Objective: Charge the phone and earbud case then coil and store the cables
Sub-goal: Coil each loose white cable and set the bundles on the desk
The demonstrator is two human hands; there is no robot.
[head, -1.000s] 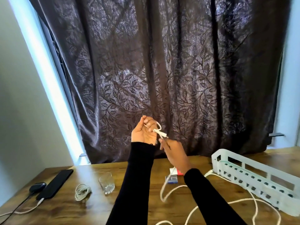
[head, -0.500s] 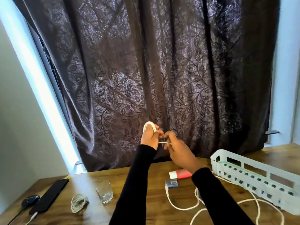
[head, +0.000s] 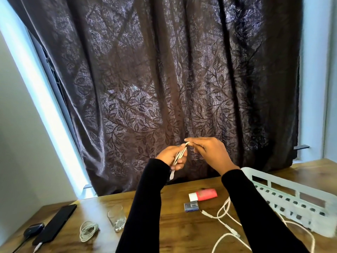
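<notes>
Two hands in long black sleeves are raised above a brown wooden table [head: 175,223], in front of a dark brown leaf-patterned curtain [head: 164,79]. The left hand [head: 172,157] has its fingers curled around a short white cable folded into a narrow bundle [head: 179,155]. The bundle's long axis runs diagonally, from lower left to upper right, and one white plug end hangs out below the fist, pointing down toward the table. The right hand [head: 209,152] pinches the bundle's upper end between thumb and fingertips; its other fingers are curled loosely.

On the table there are two more white cables. One thin white cable wound into a small round coil [head: 88,230] lies flat at the left, just beside one clear drinking glass [head: 116,217] standing upright. One long loose white cable [head: 226,219] sprawls in loops at the right, partly under the right forearm.

At the far left, one flat black phone [head: 54,223] lies with its long axis running diagonally, near end toward the lower left, with a white plug at that end. One small dark rounded earbud case [head: 33,231] sits just beside it, with a dark cord leading away.

Near the centre lie one red and white tube-shaped object [head: 203,195] and one small blue box [head: 191,206]. One pale perforated plastic basket [head: 291,199] rests at the right.
</notes>
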